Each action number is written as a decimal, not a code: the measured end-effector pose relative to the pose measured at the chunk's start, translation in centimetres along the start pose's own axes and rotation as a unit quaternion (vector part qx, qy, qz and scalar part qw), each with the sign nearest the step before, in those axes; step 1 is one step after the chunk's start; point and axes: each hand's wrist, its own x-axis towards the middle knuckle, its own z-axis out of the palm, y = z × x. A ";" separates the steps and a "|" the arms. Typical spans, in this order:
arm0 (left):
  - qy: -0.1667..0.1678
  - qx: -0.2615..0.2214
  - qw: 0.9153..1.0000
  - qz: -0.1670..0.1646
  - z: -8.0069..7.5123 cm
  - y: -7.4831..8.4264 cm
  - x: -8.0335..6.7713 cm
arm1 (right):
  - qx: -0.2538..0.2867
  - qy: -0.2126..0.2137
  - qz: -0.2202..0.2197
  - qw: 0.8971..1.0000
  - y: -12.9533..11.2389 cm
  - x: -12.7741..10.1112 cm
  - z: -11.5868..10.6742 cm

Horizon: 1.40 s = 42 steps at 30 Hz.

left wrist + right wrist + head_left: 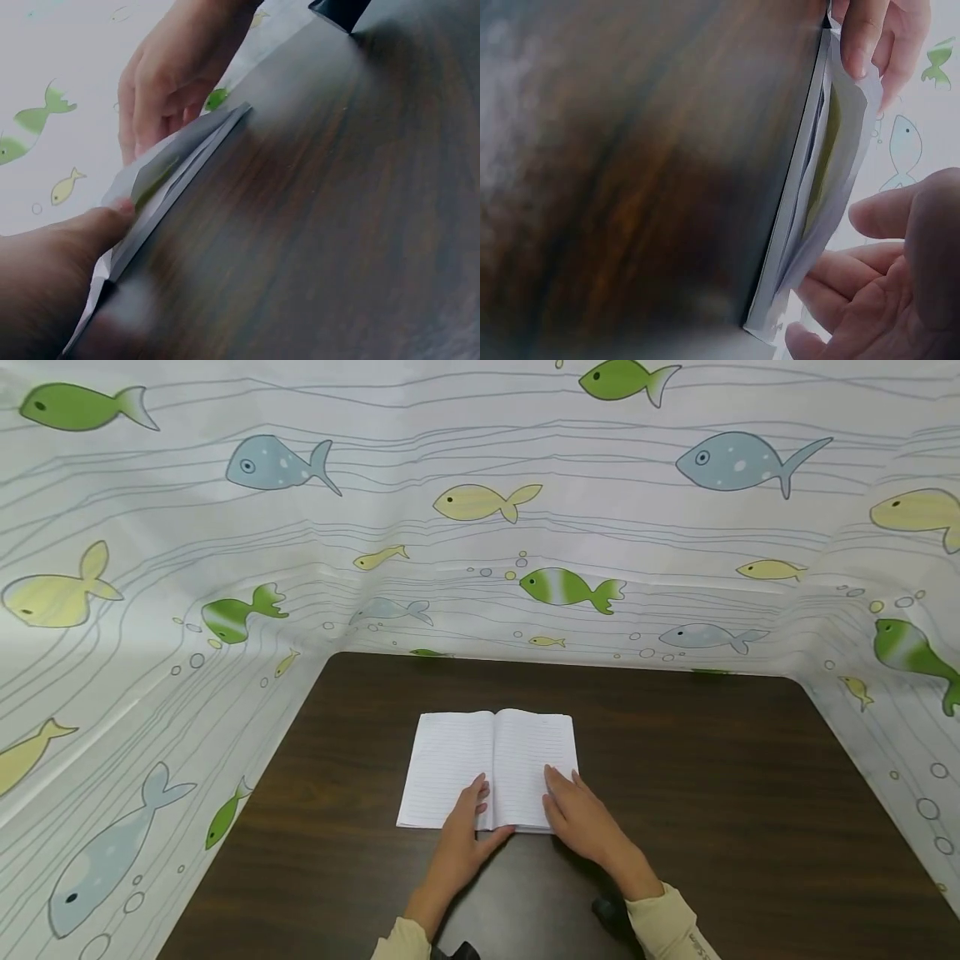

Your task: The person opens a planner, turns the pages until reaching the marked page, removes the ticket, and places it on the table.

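An open lined notebook [448, 758] lies on the dark wooden table, its blank ruled pages facing up. My left hand [459, 842] rests at its near edge by the fold, fingers over the left page and thumb touching the paper near the spine. Fairly straight fingers of my right hand [588, 825] lie on the lower part of the right page. In the right wrist view, the upper pages bow up from those beneath, and a yellow-green strip [826, 154] shows in the gap.
Around the dark table [690, 793] on the left, back and right stands a white sheet [480, 410] printed with fish. Black wrist-worn devices [613, 913] show near both sleeves at the near side.
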 end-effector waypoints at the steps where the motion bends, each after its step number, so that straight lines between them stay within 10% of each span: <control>1: -0.001 -0.005 1.000 0.000 -0.1 -0.1 0.1 | 0.005 -0.001 -0.002 1.000 0.0 0.1 0.0; 10: -0.001 0.114 0.993 0.014 -0.3 0.6 -0.2 | 0.063 0.070 0.015 0.995 0.3 0.3 -0.7; 14: 0.124 0.108 0.986 0.004 -0.3 0.9 0.0 | 0.069 0.117 0.015 0.991 0.3 0.5 -1.2; 20: 0.288 0.178 0.941 -0.019 -1.4 -0.4 0.7 | 0.053 0.114 0.037 0.991 0.5 0.4 -1.4; 24: 0.238 0.236 0.942 -0.013 -1.9 -0.7 0.8 | 0.050 0.102 0.049 0.992 0.7 0.4 -1.4; 28: 0.082 0.225 0.969 0.066 -1.5 -0.7 0.7 | 0.043 0.093 0.050 0.994 0.9 0.5 -1.2; 32: -0.055 0.195 0.976 0.083 -0.9 -0.2 0.2 | 0.000 0.092 0.049 0.995 1.2 0.4 -1.0; 42: 0.007 0.088 0.993 0.082 -0.1 -0.7 0.2 | 0.000 0.009 0.079 0.997 0.8 0.3 -0.4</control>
